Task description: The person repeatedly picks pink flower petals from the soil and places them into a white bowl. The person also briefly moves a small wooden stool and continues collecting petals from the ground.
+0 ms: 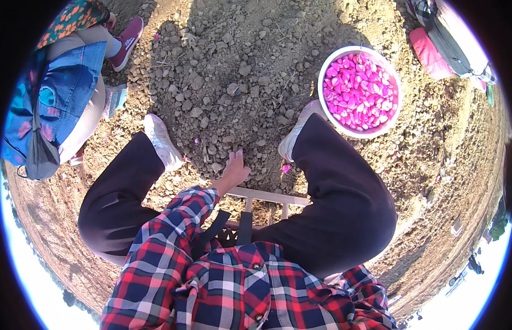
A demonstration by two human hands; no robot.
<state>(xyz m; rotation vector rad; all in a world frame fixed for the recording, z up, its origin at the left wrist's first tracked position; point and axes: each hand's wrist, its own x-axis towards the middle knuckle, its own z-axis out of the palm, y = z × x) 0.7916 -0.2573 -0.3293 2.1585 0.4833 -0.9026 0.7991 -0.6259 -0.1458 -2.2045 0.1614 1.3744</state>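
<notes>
My left hand point(235, 170) reaches down between my feet, close over the cloddy soil point(239, 119). Its fingers are bent together, and whether something is pinched between them cannot be made out. My right hand is out of view; only the plaid sleeve point(365, 291) shows at the lower right. Beyond my right foot stands a white-rimmed tub point(320, 88), well filled with bright pink cloves point(359, 90) that look like coated garlic. One loose pink clove point(286, 168) lies on the ground to the right of my left hand.
Beneath me is a low stool point(272, 195) with a pale front bar. My shoes point(163, 142) flank the soil patch. A person in a blue apron point(80, 99) sits close at the left. Another person's pink-covered part point(430, 53) shows at the upper right.
</notes>
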